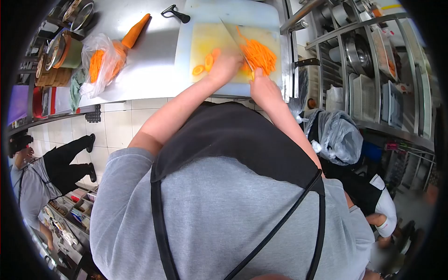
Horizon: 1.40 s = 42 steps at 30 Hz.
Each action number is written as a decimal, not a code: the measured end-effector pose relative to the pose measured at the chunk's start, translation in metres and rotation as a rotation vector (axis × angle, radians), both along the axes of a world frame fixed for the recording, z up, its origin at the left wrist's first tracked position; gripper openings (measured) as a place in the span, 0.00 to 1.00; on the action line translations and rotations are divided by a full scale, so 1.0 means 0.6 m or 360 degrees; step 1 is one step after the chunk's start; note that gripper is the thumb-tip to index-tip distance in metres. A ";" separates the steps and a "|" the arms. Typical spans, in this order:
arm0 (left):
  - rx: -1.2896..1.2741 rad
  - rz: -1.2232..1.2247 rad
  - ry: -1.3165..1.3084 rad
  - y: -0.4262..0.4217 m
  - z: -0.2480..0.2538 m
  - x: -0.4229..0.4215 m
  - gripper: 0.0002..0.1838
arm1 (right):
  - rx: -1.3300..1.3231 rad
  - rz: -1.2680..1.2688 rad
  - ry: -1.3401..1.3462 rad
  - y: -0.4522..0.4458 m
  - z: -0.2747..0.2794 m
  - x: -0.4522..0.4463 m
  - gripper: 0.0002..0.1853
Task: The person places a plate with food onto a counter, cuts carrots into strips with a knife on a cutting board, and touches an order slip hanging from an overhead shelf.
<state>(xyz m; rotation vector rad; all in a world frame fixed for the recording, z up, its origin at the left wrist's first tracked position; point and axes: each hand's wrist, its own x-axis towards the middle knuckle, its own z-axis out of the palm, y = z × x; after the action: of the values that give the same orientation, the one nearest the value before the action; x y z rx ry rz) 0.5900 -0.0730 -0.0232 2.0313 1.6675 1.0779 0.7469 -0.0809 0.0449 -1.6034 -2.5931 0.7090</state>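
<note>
A kitchen knife [229, 33] is in my right hand [266, 89], its blade slanting up and left over the yellowish cutting board [200, 35]. My left hand [227, 65] lies on the board left of the blade, fingers bent down. Whatever sits under those fingers is hidden. Beside the blade on the right is a pile of shredded carrot [260, 56]. Several carrot slices [199, 70] rest at the board's left, near my left wrist.
Left on the steel counter [154, 56] are a plastic bag of shredded carrot [103, 65] and a whole carrot [136, 31]. A black peeler [176, 14] lies behind. Another knife [306, 62] hangs at the right edge. Two people stand at the sides, near shelves [373, 93].
</note>
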 end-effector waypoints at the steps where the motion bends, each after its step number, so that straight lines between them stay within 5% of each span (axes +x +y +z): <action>1: -0.0003 0.0010 0.0014 0.000 0.001 -0.001 0.04 | 0.0001 0.0002 -0.0002 -0.008 0.002 0.001 0.13; 42: -0.0090 0.0113 -0.0031 -0.010 0.008 -0.004 0.03 | 0.0022 -0.0058 0.0033 -0.017 -0.026 -0.007 0.13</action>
<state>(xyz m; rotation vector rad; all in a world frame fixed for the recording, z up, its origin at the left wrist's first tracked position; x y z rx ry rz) 0.5876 -0.0793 -0.0182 1.9339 1.7522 1.0574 0.7426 -0.0910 0.0294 -1.6261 -2.5416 0.7002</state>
